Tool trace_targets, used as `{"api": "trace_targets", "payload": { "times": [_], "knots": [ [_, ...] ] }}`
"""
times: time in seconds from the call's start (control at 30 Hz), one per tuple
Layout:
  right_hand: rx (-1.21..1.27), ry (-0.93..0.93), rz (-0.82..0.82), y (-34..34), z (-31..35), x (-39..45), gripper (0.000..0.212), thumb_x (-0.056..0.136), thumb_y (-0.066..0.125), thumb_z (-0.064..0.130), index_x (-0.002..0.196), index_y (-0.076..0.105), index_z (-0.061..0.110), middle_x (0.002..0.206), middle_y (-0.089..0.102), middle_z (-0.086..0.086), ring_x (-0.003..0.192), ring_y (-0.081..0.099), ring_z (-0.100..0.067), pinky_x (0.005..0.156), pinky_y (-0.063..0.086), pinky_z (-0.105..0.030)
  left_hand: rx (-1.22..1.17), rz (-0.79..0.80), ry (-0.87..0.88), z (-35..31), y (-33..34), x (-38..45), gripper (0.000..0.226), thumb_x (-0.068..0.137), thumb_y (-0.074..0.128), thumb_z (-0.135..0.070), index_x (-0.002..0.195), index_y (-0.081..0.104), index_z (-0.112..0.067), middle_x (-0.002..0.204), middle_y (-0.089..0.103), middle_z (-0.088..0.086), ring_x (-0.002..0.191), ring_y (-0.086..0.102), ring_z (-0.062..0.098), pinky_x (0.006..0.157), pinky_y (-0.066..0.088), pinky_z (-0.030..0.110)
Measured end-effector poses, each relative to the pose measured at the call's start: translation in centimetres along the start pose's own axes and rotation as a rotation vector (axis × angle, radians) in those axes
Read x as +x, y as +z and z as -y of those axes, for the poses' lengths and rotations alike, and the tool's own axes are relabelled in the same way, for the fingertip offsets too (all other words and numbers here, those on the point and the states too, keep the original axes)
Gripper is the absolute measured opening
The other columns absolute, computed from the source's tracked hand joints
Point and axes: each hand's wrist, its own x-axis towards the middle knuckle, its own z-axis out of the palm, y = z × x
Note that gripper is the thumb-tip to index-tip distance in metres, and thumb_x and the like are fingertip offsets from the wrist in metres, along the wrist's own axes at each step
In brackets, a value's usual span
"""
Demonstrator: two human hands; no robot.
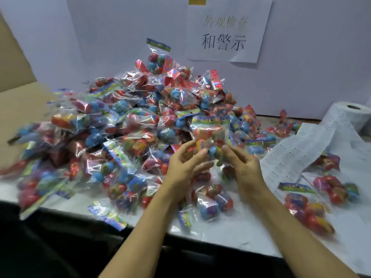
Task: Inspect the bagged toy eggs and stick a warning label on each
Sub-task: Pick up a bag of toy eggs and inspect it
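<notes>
A clear bag of toy eggs (pixel 210 135) with a blue printed header is held upright in front of the pile, gripped from both sides. My left hand (pixel 185 165) pinches its lower left part, and my right hand (pixel 244 165) pinches its lower right part. Behind and to the left rises a big pile of bagged toy eggs (pixel 130 121), red and blue eggs in crinkly clear bags. A roll of white labels (pixel 349 117) stands at the right, with its strip of labels (pixel 301 149) unrolled across the table toward me.
Several loose bags (pixel 321 197) lie at the right near the label strip, and a few more lie near the white table's front edge (pixel 230 235). A cardboard box flap (pixel 18 101) stands at the left. A paper sign (pixel 224 37) hangs on the back wall.
</notes>
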Motion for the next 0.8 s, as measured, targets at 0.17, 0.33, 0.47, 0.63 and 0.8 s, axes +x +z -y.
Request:
{"api": "trace_targets", "payload": {
  "times": [0.17, 0.33, 0.47, 0.63, 0.8],
  "knots": [
    [-0.037, 0.059, 0.104, -0.3, -0.8, -0.9, 0.043, 0.071, 0.086, 0.048, 0.105, 0.08, 0.023, 0.088, 0.077, -0.004, 0.066, 0.065, -0.013, 0.055, 0.053, -0.027, 0.068, -0.053, -0.022, 0.9, -0.5, -0.7, 0.048, 0.079, 0.084, -0.028, 0.123, 0.067, -0.021, 0.113, 0.076, 0.004, 0.091, 0.076, 0.027, 0.072, 0.063, 0.045],
    [0.117, 0.144, 0.022, -0.3, -0.6, -0.7, 0.055, 0.069, 0.083, 0.033, 0.117, 0.072, 0.009, 0.088, 0.076, -0.006, 0.06, 0.066, -0.015, 0.05, 0.05, -0.023, 0.004, -0.111, -0.028, 0.6, -0.4, -0.5, 0.025, 0.087, 0.076, -0.023, 0.112, 0.072, -0.022, 0.105, 0.078, 0.0, 0.088, 0.077, 0.023, 0.068, 0.062, 0.032],
    [0.217, 0.186, 0.022, -0.4, -0.5, -0.7, 0.04, 0.066, 0.081, 0.025, 0.101, 0.066, 0.013, 0.081, 0.074, -0.006, 0.064, 0.07, -0.016, 0.056, 0.054, -0.023, -0.037, -0.089, -0.047, 0.3, -0.4, -0.9, 0.039, 0.086, 0.076, -0.023, 0.123, 0.066, -0.018, 0.112, 0.075, 0.012, 0.092, 0.077, 0.029, 0.072, 0.062, 0.033],
    [0.283, 0.181, -0.005, -0.4, -0.4, -0.5, 0.022, 0.067, 0.079, 0.015, 0.087, 0.072, 0.008, 0.076, 0.075, -0.01, 0.064, 0.073, -0.018, 0.058, 0.058, -0.023, -0.021, -0.089, -0.056, 0.1, -0.4, -1.0, 0.032, 0.093, 0.067, -0.025, 0.126, 0.066, -0.024, 0.116, 0.075, 0.012, 0.093, 0.076, 0.03, 0.074, 0.063, 0.036],
    [0.307, 0.17, -0.018, -0.5, -0.4, -0.4, 0.003, 0.074, 0.076, 0.01, 0.076, 0.078, 0.01, 0.073, 0.075, -0.009, 0.063, 0.073, -0.019, 0.057, 0.059, -0.024, -0.024, -0.058, -0.1, 0.0, -0.4, -1.0, 0.03, 0.099, 0.06, -0.043, 0.127, 0.065, -0.034, 0.124, 0.073, 0.009, 0.097, 0.075, 0.033, 0.074, 0.063, 0.043]
  ]
}}
